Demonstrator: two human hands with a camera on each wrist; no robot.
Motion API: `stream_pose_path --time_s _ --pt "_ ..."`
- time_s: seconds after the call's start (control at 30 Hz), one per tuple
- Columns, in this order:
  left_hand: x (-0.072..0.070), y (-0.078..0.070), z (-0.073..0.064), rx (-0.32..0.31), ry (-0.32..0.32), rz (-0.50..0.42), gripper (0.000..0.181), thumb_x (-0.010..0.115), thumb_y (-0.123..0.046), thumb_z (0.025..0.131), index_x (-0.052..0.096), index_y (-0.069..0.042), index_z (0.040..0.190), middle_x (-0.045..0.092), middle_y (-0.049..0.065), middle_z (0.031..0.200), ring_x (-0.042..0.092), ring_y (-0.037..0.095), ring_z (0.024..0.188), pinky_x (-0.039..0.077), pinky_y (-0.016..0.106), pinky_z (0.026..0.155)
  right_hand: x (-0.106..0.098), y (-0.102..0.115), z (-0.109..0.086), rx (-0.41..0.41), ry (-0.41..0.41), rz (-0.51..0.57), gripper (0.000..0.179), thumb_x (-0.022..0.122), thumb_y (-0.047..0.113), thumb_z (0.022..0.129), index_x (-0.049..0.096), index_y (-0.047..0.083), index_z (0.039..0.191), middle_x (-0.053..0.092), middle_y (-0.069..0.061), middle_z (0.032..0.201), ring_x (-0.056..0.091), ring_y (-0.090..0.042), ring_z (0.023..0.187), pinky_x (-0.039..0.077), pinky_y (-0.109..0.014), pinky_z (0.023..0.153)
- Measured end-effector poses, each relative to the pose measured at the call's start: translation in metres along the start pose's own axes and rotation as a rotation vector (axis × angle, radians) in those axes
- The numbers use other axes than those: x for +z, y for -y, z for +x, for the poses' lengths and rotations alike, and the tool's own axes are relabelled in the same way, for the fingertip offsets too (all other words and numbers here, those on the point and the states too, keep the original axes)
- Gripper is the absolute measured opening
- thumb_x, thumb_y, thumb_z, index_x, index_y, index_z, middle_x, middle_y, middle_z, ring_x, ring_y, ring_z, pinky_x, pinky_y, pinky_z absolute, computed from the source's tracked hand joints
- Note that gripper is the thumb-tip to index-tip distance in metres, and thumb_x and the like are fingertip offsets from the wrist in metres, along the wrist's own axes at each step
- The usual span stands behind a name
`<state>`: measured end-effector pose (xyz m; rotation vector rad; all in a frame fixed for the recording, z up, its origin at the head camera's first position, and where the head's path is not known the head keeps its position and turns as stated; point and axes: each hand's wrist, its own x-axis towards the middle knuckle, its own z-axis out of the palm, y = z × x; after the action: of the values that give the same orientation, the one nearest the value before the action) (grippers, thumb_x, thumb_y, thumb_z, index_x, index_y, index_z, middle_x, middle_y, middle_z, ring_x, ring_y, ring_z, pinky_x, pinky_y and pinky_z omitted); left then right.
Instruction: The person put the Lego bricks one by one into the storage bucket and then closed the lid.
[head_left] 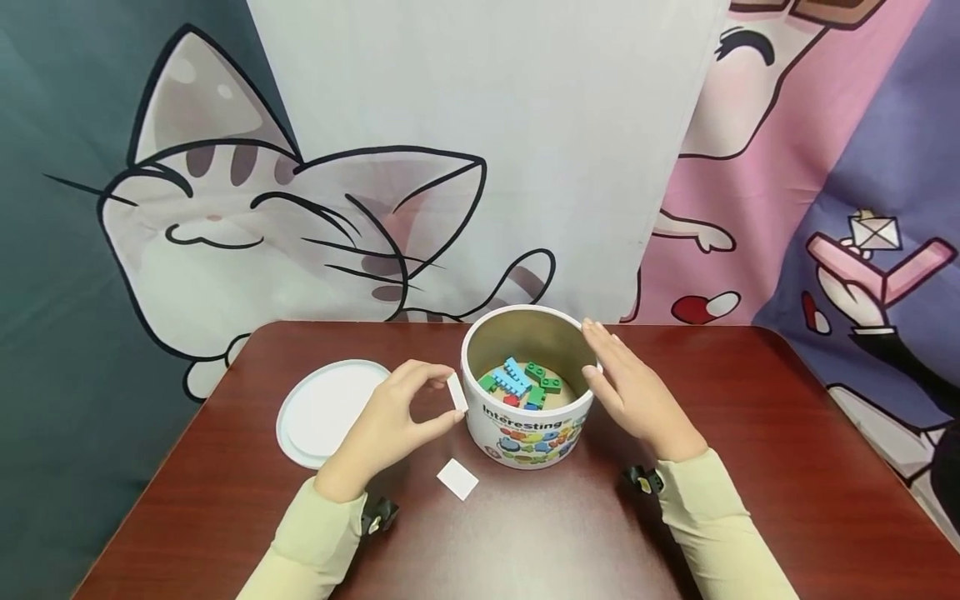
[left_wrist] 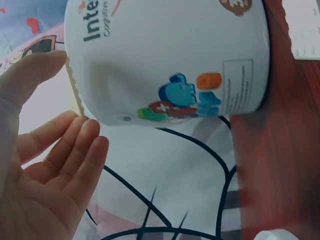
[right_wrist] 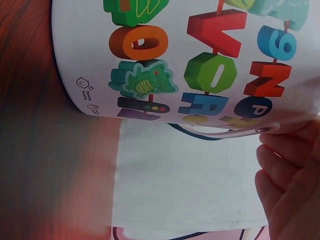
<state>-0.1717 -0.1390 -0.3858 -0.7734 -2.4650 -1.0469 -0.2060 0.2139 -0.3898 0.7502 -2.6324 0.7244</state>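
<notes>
A round white tub [head_left: 531,437] printed with "Interesting" and colourful shapes stands on the table. Inside lie several toy bricks [head_left: 517,382], light blue, green, red and blue. My left hand [head_left: 393,421] pinches a small thin white piece [head_left: 457,393] between thumb and fingers, beside the tub's left rim. In the left wrist view this piece [left_wrist: 75,91] is edge-on and shows a bumpy edge. My right hand [head_left: 636,398] has its fingers extended along the tub's right rim. A white square piece [head_left: 457,479] lies flat in front of the tub; its edge [left_wrist: 305,31] looks bumpy too.
A round white lid [head_left: 330,410] lies left of the tub, partly behind my left hand. Everything stands on a dark red-brown wooden table [head_left: 570,533]. Cloth printed with a cartoon cat [head_left: 225,217] hangs behind the table's far edge.
</notes>
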Motion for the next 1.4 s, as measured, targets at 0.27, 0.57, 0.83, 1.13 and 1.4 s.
stream_pose_path --time_s 0.27,0.57,0.83,1.13,1.4 --pt "-0.001 -0.012 0.012 0.06 -0.038 -0.006 0.05 0.09 -0.023 0.078 0.068 -0.01 0.121 0.064 -0.002 0.107 0.062 0.012 0.101 0.055 0.034 0.091 0.001 0.002 -0.001 0.001 -0.005 0.012 0.062 0.058 0.023 0.102 0.036 0.004 0.157 0.035 -0.013 0.162 0.031 -0.034 0.149 0.022 -0.041 0.124" --pt "-0.002 -0.031 0.04 0.079 0.047 -0.089 0.048 0.089 -0.018 0.078 0.069 -0.006 0.121 0.067 0.004 0.113 0.069 0.019 0.1 0.057 0.032 0.092 0.003 -0.001 -0.005 0.03 0.016 0.019 0.063 0.057 0.025 0.102 0.034 0.007 0.158 0.034 -0.012 0.162 0.03 -0.035 0.15 0.024 -0.046 0.123" --pt "0.009 -0.036 0.064 0.092 0.158 -0.066 0.049 0.089 -0.014 0.078 0.07 -0.004 0.122 0.068 0.007 0.11 0.069 0.019 0.101 0.058 0.03 0.087 0.002 -0.001 -0.002 0.006 -0.014 0.014 0.061 0.056 0.025 0.103 0.036 0.006 0.157 0.035 -0.012 0.162 0.033 -0.036 0.148 0.022 -0.04 0.124" --pt "0.025 -0.05 0.088 0.068 0.33 -0.032 0.048 0.083 -0.006 0.083 0.066 0.001 0.127 0.063 0.013 0.116 0.072 0.019 0.097 0.056 0.028 0.09 0.002 -0.001 -0.001 -0.014 -0.024 0.011 0.061 0.057 0.022 0.103 0.036 0.004 0.157 0.036 -0.013 0.161 0.035 -0.038 0.147 0.016 -0.03 0.125" --pt "0.047 -0.059 0.1 0.076 0.441 -0.001 0.05 0.08 -0.006 0.087 0.062 0.003 0.133 0.06 0.017 0.123 0.073 0.016 0.094 0.054 0.019 0.086 0.003 -0.003 -0.001 -0.008 -0.024 0.016 0.061 0.056 0.025 0.103 0.036 0.005 0.157 0.036 -0.012 0.162 0.034 -0.036 0.148 0.02 -0.037 0.125"
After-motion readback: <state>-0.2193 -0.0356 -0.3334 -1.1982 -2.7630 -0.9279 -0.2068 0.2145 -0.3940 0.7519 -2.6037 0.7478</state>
